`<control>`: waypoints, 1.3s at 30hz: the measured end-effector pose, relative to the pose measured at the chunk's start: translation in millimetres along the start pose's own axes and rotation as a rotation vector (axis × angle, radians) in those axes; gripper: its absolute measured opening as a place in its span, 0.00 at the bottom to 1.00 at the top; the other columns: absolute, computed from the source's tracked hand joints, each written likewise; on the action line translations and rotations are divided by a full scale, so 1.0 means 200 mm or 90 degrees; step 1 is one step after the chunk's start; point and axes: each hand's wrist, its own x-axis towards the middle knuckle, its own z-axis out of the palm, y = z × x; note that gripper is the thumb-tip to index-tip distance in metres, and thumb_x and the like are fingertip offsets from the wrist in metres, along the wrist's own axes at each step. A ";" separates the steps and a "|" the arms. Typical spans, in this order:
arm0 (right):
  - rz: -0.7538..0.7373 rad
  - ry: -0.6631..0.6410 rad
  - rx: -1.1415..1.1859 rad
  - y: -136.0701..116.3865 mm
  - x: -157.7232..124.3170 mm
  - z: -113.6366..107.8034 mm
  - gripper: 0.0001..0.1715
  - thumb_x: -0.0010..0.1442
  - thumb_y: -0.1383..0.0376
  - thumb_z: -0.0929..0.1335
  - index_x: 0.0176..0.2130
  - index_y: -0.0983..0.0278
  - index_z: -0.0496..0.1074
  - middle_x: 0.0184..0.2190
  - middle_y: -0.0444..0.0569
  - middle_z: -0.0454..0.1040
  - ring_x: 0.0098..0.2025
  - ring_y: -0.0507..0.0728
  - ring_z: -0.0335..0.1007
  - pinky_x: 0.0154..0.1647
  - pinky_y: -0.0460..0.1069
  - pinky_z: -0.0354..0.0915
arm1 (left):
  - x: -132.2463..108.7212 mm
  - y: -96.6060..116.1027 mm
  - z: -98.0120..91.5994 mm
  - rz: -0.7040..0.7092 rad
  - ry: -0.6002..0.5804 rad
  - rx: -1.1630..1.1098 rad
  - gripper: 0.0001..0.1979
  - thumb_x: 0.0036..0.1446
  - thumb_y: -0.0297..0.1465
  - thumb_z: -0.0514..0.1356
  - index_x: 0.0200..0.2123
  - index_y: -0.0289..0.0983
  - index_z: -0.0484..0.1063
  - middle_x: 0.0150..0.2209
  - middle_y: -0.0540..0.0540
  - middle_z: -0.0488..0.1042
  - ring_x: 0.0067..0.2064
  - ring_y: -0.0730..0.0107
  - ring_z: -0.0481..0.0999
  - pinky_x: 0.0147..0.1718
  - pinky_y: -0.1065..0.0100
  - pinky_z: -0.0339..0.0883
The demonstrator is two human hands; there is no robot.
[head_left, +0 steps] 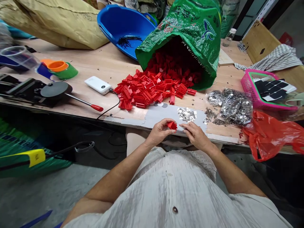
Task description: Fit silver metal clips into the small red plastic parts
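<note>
My left hand (pixel 159 131) is closed around a small red plastic part (pixel 172 125) at the table's near edge. Right beside it, my right hand (pixel 195 135) pinches a tiny metal piece, its fingertips almost touching the red part. Just beyond both hands lies a small heap of silver metal pieces (pixel 186 114) on a grey patch of the table. A big pile of the same red plastic parts (pixel 154 87) spills from a tipped green woven sack (pixel 187 34) further back.
A clear bag of metal pieces (pixel 231 106) and a red plastic bag (pixel 270 134) lie at the right, behind them a pink basket (pixel 247 85). A white power bank (pixel 98 85), a black hand press with a red-tipped lever (pixel 54 91), coloured cups (pixel 58 68) and a blue basin (pixel 123 23) stand at the left.
</note>
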 end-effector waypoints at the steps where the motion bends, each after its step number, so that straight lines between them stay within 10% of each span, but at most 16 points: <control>1: 0.010 -0.004 -0.015 0.01 0.00 0.01 0.16 0.68 0.65 0.62 0.53 0.60 0.70 0.39 0.52 0.71 0.41 0.58 0.70 0.42 0.53 0.68 | 0.01 -0.01 -0.01 0.009 -0.007 0.054 0.19 0.47 0.30 0.70 0.44 0.37 0.75 0.42 0.44 0.78 0.42 0.66 0.76 0.46 0.65 0.68; 17: 0.041 -0.057 -0.112 0.05 0.03 0.08 0.10 0.65 0.68 0.65 0.43 0.62 0.76 0.38 0.50 0.76 0.42 0.55 0.73 0.43 0.49 0.67 | 0.08 -0.02 -0.05 0.098 -0.083 0.367 0.17 0.50 0.29 0.66 0.45 0.38 0.77 0.42 0.46 0.80 0.41 0.65 0.77 0.44 0.68 0.67; 30: 0.222 -0.127 -0.265 -0.14 0.09 0.14 0.12 0.67 0.67 0.61 0.44 0.64 0.73 0.41 0.53 0.74 0.43 0.58 0.71 0.40 0.49 0.63 | 0.06 -0.04 -0.03 0.081 -0.042 0.346 0.14 0.49 0.31 0.66 0.42 0.37 0.76 0.39 0.47 0.80 0.40 0.65 0.78 0.44 0.68 0.67; 39: 0.097 -0.010 -0.031 -0.10 0.04 0.02 0.10 0.67 0.66 0.60 0.46 0.62 0.68 0.44 0.51 0.72 0.45 0.56 0.69 0.45 0.49 0.62 | 0.00 -0.01 -0.02 0.080 -0.001 0.168 0.16 0.47 0.30 0.70 0.41 0.38 0.76 0.42 0.46 0.78 0.44 0.66 0.76 0.47 0.67 0.66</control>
